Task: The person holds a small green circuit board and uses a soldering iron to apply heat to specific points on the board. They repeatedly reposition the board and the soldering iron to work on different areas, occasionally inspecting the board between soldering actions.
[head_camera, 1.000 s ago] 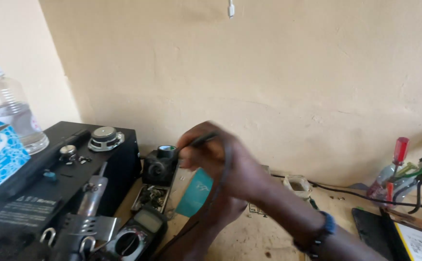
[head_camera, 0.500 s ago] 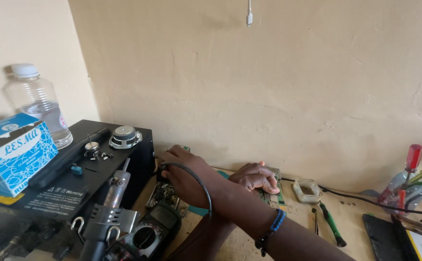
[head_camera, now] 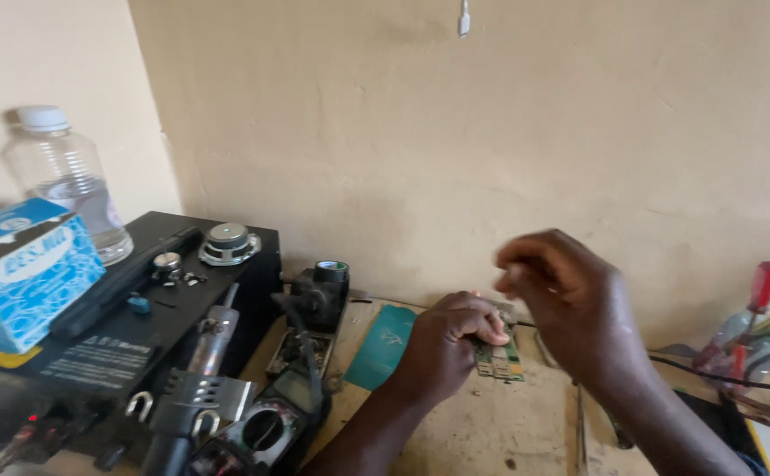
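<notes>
A small green circuit board (head_camera: 501, 360) lies flat on the wooden bench (head_camera: 491, 432). My left hand (head_camera: 447, 345) rests on the bench with its curled fingertips pressing on the board's left edge. Just above and to the right of the board hovers my right hand (head_camera: 570, 295), motion-blurred, with fingers pinched together; nothing shows between them. A teal card (head_camera: 383, 345) lies directly left of my left hand.
On the left stands a black box (head_camera: 182, 300) carrying a small speaker (head_camera: 226, 243), a blue carton (head_camera: 19, 269) and a clear plastic bottle (head_camera: 68, 185). A multimeter (head_camera: 266, 427) and a hot-air handle (head_camera: 200, 370) lie in front. Red-handled screwdrivers (head_camera: 759, 295) and a black cable (head_camera: 720, 375) sit right.
My right hand has come away from the black tools on the left and now hovers over the board. My left hand has settled onto the board's edge. The view has shifted right.
</notes>
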